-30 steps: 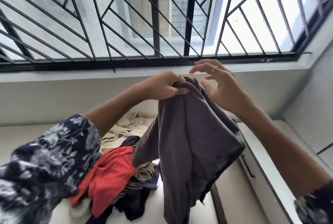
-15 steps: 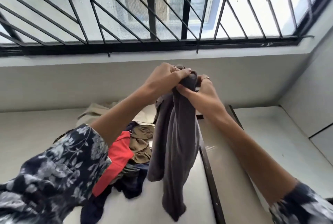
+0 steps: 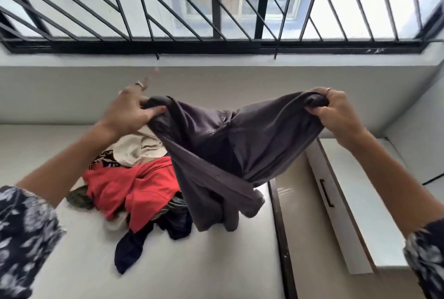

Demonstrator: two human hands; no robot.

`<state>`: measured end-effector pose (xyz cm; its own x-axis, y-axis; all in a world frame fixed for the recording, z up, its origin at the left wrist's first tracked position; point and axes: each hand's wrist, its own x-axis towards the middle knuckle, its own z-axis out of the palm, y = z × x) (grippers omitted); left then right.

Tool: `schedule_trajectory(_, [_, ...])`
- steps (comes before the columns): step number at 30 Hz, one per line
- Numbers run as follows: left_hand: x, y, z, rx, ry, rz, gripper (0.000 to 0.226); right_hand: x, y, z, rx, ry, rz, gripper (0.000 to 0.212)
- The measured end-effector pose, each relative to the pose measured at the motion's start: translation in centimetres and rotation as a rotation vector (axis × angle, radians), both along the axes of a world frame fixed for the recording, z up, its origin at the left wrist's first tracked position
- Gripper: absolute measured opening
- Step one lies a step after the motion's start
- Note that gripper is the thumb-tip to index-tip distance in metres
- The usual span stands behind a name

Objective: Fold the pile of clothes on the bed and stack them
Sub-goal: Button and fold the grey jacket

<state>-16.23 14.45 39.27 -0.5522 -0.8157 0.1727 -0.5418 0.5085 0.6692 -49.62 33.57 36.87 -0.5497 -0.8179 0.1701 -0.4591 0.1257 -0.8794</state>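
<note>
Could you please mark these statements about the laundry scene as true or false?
1. Both hands hold the grey garment up above the bed. True: the left hand grips one end and the right hand the other.
2. The grey garment lies flat and folded on the bed. False: it hangs spread in the air between the hands.
3. A red garment lies in the pile on the bed. True.
4. The pile sits to the right of the grey garment. False: it lies to its left and behind it.
5. The window behind the bed has black metal bars. True.
</note>
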Motion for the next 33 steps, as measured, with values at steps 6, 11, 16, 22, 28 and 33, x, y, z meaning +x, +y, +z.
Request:
schedule_trajectory(6, [3.6, 2.1, 0.4, -0.201, -0.107, 0.228, 0.032, -0.8, 1.8, 0.5, -0.068, -0.044, 0.006, 0.037])
schedule_trajectory(11, [5.7, 4.5, 1.5, -0.277, -0.041, 0.151, 0.030, 0.3, 3.0, 2.0, -0.127, -0.096, 0.102, 0.035])
schedule_trajectory(16, [8.7, 7.1, 2.7, -0.125, 0.037, 0.041, 0.041, 1.4, 6.0, 3.8, -0.122, -0.156, 0.299, 0.045])
schedule_trajectory(22, [10.4, 9.5, 3.8, 0.005, 0.097, -0.029, 0.046, 2.9, 7.8, 5.1, -0.087, -0.189, 0.373, 0.044])
schedule_trajectory(28, [10.4, 6.4, 5.0, 0.010, 0.062, -0.027, 0.049, 1.6, 6.0, 5.6, -0.037, -0.250, 0.245, 0.038])
schedule_trajectory(33, [6.0, -4.1, 1.2, 0.119, -0.182, -0.023, 0.012, -3.3, -2.5, 0.1, 0.154, -0.302, 0.166, 0.020])
